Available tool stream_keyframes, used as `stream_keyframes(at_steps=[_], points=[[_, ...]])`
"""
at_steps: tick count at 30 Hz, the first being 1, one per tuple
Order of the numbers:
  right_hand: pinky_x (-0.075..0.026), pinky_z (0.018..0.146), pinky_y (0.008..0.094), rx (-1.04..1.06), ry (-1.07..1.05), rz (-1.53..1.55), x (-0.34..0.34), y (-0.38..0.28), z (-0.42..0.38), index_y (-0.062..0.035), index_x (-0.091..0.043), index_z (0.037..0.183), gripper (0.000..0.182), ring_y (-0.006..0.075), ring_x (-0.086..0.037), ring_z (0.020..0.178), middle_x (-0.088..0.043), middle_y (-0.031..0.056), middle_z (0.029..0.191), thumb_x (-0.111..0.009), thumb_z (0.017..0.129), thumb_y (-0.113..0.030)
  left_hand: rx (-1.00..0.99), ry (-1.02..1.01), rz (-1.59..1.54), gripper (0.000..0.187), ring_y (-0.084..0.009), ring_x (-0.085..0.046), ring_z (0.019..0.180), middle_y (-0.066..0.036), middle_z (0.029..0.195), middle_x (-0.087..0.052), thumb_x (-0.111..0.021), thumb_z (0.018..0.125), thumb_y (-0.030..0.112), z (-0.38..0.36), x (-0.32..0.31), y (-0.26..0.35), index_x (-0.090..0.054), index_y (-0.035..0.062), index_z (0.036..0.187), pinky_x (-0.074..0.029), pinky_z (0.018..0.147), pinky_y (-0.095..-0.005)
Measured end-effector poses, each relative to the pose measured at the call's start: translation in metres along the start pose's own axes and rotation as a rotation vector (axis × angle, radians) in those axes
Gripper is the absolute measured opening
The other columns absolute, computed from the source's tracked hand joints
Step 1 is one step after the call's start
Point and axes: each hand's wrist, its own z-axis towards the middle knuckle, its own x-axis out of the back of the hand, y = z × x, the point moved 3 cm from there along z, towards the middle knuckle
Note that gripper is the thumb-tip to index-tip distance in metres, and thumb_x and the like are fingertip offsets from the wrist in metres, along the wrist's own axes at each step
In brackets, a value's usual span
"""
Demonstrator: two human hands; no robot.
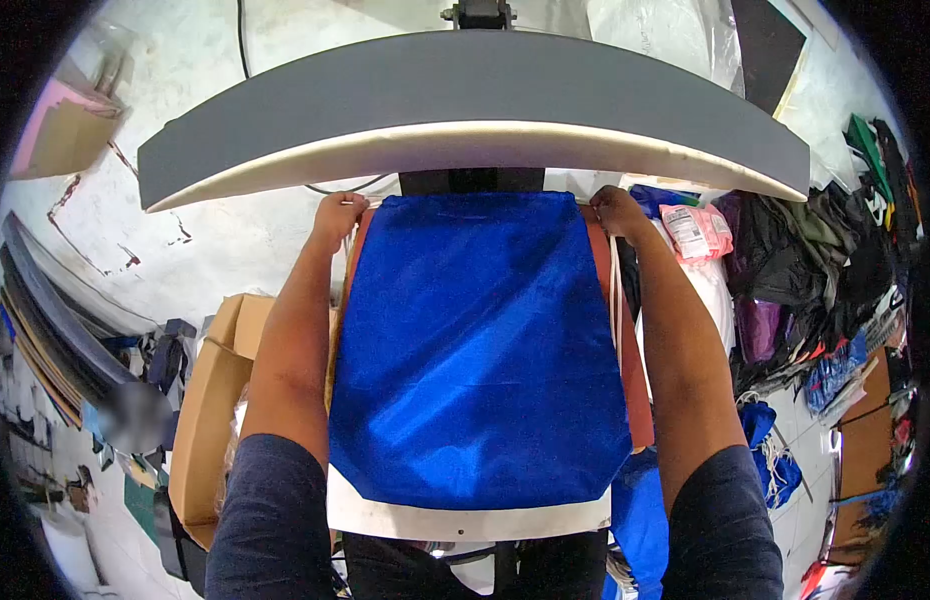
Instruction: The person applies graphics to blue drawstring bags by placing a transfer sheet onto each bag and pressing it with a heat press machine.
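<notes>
A: Hands?

B: The left hand (340,220) and right hand (622,214) each pinch a far corner of the blue bag (475,350); fingertips small in view, so whether on cloth or cord, cannot tell.

A: Bag position?

B: Flat between both hands, running back toward the body, over a brown sheet (640,425) and a white board (465,521). A white cord (614,275) runs from the right hand along the bag's edge.

A: Surroundings?

B: A curved grey plate (475,85) beyond both hands. A pink packet (697,232) just right of the right hand. A cardboard box (200,450) left of the left hand, nearer the body.
</notes>
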Motion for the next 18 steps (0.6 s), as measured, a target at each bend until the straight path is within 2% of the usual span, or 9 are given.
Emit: stream_keyframes(at_steps=[1,5,7,9,11,12,15,16,18], points=[[-0.050,0.061,0.0332,-0.090,-0.030,0.071,-0.001,0.008,0.003,-0.0012,-0.070,0.098,0.023,0.0189,-0.062,0.069,-0.070,0.0133,0.083,-0.068,0.087,-0.021,-0.002,-0.006,-0.002,0.018,-0.0149,-0.065,0.069,-0.010,0.079,-0.071,-0.073,0.085,0.020,0.003,-0.002,-0.002,-0.071,0.0031,0.091,-0.050,0.063,-0.0296],[-0.052,0.061,0.0351,-0.074,-0.031,0.179,-0.007,0.016,-0.010,0.0028,-0.070,0.103,0.026,0.0211,-0.067,0.068,-0.071,0.0149,0.085,-0.063,0.085,-0.015,-0.081,0.098,0.178,0.019,-0.0218,-0.069,0.079,-0.014,0.086,-0.073,-0.071,0.085,0.022,0.020,-0.005,-0.029,-0.073,0.0041,0.092,-0.053,0.073,-0.0335],[-0.052,0.060,0.0341,-0.306,-0.210,0.330,-0.008,0.009,-0.031,0.0033,-0.069,0.108,0.031,0.0189,-0.068,0.073,-0.072,0.0146,0.092,-0.063,0.085,-0.016,0.012,0.084,0.225,0.023,-0.0259,-0.070,0.084,-0.015,0.091,-0.074,-0.068,0.086,0.027,0.014,-0.001,-0.036,-0.075,0.0049,0.092,-0.053,0.078,-0.0357],[-0.052,0.065,0.0369,-0.245,-0.185,0.462,-0.011,0.010,-0.039,0.0046,-0.067,0.109,0.033,0.0218,-0.069,0.077,-0.071,0.0185,0.095,-0.060,0.089,-0.020,-0.001,0.081,0.305,0.027,-0.0266,-0.070,0.085,-0.015,0.092,-0.074,-0.065,0.087,0.030,0.004,0.011,-0.028,-0.076,0.0050,0.092,-0.053,0.079,-0.0361],[-0.052,0.072,0.0393,0.095,0.112,0.171,-0.011,0.054,-0.036,0.0052,-0.066,0.108,0.035,0.0251,-0.069,0.083,-0.071,0.0210,0.094,-0.058,0.092,-0.025,-0.110,0.053,0.681,0.028,-0.0263,-0.070,0.086,-0.016,0.091,-0.074,-0.064,0.087,0.030,-0.014,0.018,-0.020,-0.075,0.0044,0.093,-0.053,0.079,-0.0359],[-0.051,0.077,0.0403,0.090,0.241,0.010,0.007,0.026,-0.067,0.0051,-0.065,0.105,0.039,0.0283,-0.069,0.087,-0.070,0.0222,0.094,-0.058,0.094,-0.031,-0.138,0.089,0.654,0.029,-0.0261,-0.069,0.086,-0.015,0.090,-0.073,-0.065,0.088,0.031,-0.021,0.023,-0.019,-0.075,0.0039,0.096,-0.052,0.079,-0.0359],[-0.045,0.062,0.0305,0.222,0.434,0.138,0.025,-0.007,-0.143,0.0019,-0.063,0.093,0.030,0.0151,-0.056,0.066,-0.061,0.0066,0.073,-0.066,0.094,-0.028,-0.035,0.058,0.355,0.033,-0.0244,-0.069,0.085,-0.015,0.091,-0.073,-0.066,0.089,0.032,-0.062,0.033,0.004,-0.073,0.0019,0.099,-0.052,0.077,-0.0356],[-0.042,0.060,0.0280,0.205,0.441,0.196,0.029,-0.021,-0.176,0.0011,-0.062,0.091,0.028,0.0119,-0.050,0.064,-0.057,0.0034,0.071,-0.066,0.094,-0.026,-0.061,0.039,0.307,0.032,-0.0176,-0.064,0.076,-0.009,0.081,-0.070,-0.067,0.090,0.032,-0.085,0.034,0.019,-0.071,0.0004,0.095,-0.050,0.070,-0.0322],[-0.038,0.058,0.0249,0.104,0.414,0.297,0.034,-0.039,-0.240,-0.0001,-0.060,0.088,0.026,0.0077,-0.045,0.063,-0.052,-0.0006,0.069,-0.067,0.095,-0.024,-0.032,-0.012,0.253,0.030,-0.0138,-0.059,0.071,-0.005,0.075,-0.065,-0.066,0.091,0.031,-0.128,0.038,0.043,-0.070,0.0009,0.092,-0.047,0.067,-0.0297]])
